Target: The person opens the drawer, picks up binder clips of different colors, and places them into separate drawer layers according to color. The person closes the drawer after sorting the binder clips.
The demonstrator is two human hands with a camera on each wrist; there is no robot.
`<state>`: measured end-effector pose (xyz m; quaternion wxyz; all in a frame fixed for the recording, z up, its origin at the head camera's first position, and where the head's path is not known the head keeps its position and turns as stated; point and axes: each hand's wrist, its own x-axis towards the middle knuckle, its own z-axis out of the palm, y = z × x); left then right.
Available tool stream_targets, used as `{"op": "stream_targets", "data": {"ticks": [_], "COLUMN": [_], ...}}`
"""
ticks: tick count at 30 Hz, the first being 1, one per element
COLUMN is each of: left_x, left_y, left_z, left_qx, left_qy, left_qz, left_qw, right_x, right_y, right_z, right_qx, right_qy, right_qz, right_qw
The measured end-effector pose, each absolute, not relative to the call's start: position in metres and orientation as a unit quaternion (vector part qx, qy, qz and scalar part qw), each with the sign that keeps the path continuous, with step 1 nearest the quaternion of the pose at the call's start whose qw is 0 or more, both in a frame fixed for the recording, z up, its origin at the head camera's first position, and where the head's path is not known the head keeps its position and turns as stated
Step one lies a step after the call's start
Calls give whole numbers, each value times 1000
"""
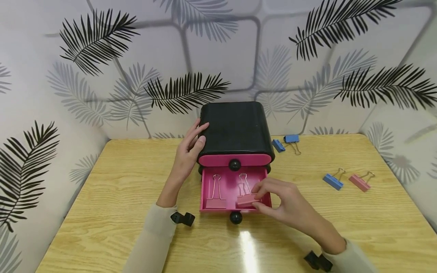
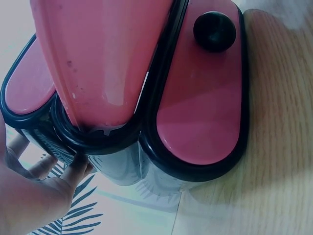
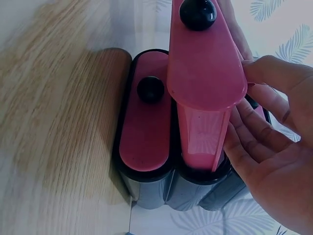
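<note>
A black desktop drawer unit [image 1: 235, 129] with pink fronts stands on the table, its middle drawer [image 1: 229, 189] pulled out. My left hand [image 1: 187, 151] rests against the unit's left side and top edge, fingers fairly straight. Inside the drawer's right half, a pink binder clip [image 1: 246, 201] is pinched between the thumb and fingers of my right hand [image 1: 286, 201]. Another pink binder clip [image 1: 216, 204] lies in the left half, handles toward the back. From the right wrist view, the drawer front [image 3: 208, 73] hides the clips and some fingertips.
Right of the unit lie two blue binder clips [image 1: 291, 138] close together. Farther right are a blue binder clip [image 1: 333, 181] and a pink binder clip [image 1: 359, 182]. A leaf-patterned wall covering [image 1: 218, 49] rises behind the wooden table [image 1: 119, 182].
</note>
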<state>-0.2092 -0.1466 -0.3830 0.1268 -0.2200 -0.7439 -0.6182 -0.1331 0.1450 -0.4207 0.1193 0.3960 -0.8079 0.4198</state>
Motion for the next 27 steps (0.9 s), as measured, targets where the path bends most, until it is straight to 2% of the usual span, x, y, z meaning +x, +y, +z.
{"op": "stream_targets", "data": {"ticks": [4,10,16,22,27], "left_x": [-209,-209,-210,-210,-211], "left_y": [-146,-146,-148,-149,-149], "left_z": [-382,-382,-384,-386,-385], "left_qx": [-221,-220,-223,-220,-220], "left_qy": [-744,-745,-741,-740,-740], "left_qz": [-617,-617,-621,-623,-623], "left_qw": [128,129,127,126,127], "right_x": [-135,-139,-145,-148,-149], "right_y": [142,138,130,123,120], "right_z": [-420,-419,-421,-421,-420], "right_qx": [403,396,400,397,382], "right_qy": [-809,-821,-825,-819,-831], "right_qz": [411,405,395,413,404], "right_qw": [118,70,50,0,-20]}}
